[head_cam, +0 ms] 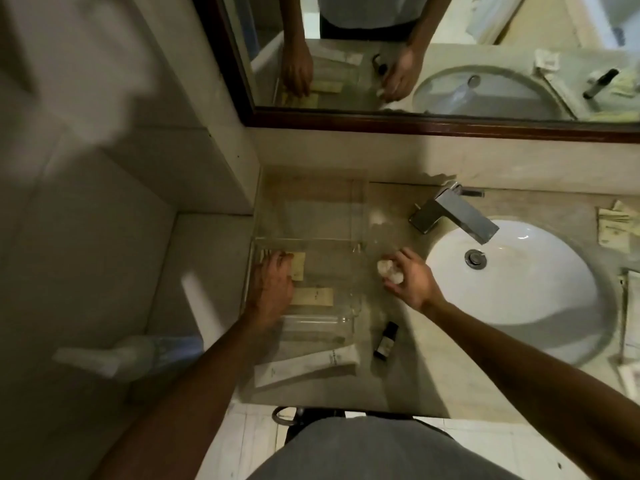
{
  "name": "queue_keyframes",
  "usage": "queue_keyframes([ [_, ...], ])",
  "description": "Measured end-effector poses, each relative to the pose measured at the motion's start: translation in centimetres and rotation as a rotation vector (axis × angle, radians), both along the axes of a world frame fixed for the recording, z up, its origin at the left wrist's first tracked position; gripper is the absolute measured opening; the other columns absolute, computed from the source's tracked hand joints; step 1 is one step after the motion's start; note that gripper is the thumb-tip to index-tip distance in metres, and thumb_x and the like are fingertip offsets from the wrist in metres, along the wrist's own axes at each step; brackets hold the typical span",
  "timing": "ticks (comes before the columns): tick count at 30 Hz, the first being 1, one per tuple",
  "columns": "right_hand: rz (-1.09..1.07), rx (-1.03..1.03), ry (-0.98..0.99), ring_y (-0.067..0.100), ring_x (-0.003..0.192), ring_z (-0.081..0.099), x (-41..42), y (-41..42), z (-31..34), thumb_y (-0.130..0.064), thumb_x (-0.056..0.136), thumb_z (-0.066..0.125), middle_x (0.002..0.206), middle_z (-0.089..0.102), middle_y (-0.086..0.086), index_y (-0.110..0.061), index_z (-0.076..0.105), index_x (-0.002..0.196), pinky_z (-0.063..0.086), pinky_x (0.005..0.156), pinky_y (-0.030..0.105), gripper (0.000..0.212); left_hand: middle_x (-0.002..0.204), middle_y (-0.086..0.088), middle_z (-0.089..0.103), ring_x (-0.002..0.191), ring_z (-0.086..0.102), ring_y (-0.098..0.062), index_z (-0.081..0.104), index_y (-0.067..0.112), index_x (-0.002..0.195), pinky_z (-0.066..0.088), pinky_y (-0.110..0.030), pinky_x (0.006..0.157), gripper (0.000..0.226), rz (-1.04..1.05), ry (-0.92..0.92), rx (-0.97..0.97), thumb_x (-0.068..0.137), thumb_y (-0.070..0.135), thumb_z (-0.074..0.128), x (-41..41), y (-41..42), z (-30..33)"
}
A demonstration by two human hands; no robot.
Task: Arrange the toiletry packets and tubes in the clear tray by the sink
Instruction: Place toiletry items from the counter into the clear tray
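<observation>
A clear tray (356, 296) sits on the counter left of the sink. Inside it lie two tan packets: one (298, 266) at the far left, another (313, 297) nearer me. My left hand (272, 285) rests in the tray with its fingertips on the far packet. To the right of the tray, my right hand (410, 277) holds a small crumpled white packet (389, 271) just above the counter. Two white tubes (308, 367) lie side by side on the counter in front of the tray. A small dark bottle (386, 341) lies beside them.
A white basin (540, 299) with a chrome faucet (453, 214) fills the right side. More packets (613, 226) lie along the counter's far right edge. A framed mirror (415, 57) hangs behind. A spray bottle (138, 351) sits low at the left by the wall.
</observation>
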State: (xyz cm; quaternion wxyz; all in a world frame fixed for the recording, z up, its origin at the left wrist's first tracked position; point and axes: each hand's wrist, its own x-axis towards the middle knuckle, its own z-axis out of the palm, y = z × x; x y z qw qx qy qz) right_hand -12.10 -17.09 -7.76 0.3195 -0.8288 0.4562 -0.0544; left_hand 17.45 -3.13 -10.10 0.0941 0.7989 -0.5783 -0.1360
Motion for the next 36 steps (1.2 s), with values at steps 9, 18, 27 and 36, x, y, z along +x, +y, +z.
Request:
queue_keyframes([
  [9, 0.422, -0.18, 0.378, 0.023, 0.135, 0.037, 7.8, 3.9, 0.5, -0.04, 0.079, 0.075, 0.139, 0.056, -0.004, -0.034, 0.058, 0.13, 0.025, 0.112, 0.048, 0.054, 0.116, -0.004, 0.052, 0.106, 0.05, -0.022, 0.059, 0.022, 0.11, 0.049, -0.042, 0.087, 0.024, -0.136, 0.138, 0.079, 0.087, 0.027, 0.054, -4.1, 1.6, -2.7],
  [18, 0.384, -0.257, 0.278, 0.02, 0.124, 0.046, 4.5, 4.0, 2.0, -0.039, 0.087, 0.067, 0.134, 0.057, -0.002, -0.029, 0.058, 0.128, 0.04, 0.104, 0.039, 0.043, 0.115, -0.004, 0.056, 0.106, 0.051, -0.022, 0.059, 0.017, 0.118, 0.046, -0.037, 0.09, 0.028, -0.127, 0.162, 0.025, 0.09, 0.019, 0.056, -5.4, 1.0, -1.0],
  [27, 0.629, -0.161, 0.223, 0.021, 0.092, 0.062, -5.5, 7.4, -1.7, -0.031, 0.09, 0.061, 0.105, 0.061, 0.0, -0.025, 0.063, 0.111, 0.048, 0.072, 0.032, 0.022, 0.121, -0.003, 0.058, 0.109, 0.055, -0.025, 0.06, 0.019, 0.122, 0.048, -0.038, 0.088, 0.03, -0.274, 0.27, 0.104, 0.092, 0.017, 0.056, -8.8, -0.7, -0.1],
  [36, 0.234, -0.271, 0.076, 0.018, 0.087, 0.06, 9.0, 1.6, 1.9, -0.024, 0.089, 0.069, 0.106, 0.061, 0.004, -0.016, 0.068, 0.109, 0.044, 0.069, 0.024, 0.021, 0.133, -0.004, 0.052, 0.116, 0.052, -0.023, 0.054, 0.019, 0.131, 0.047, -0.036, 0.094, 0.037, -0.186, 0.236, 0.116, 0.094, 0.024, 0.051, -9.0, 1.5, -0.4],
])
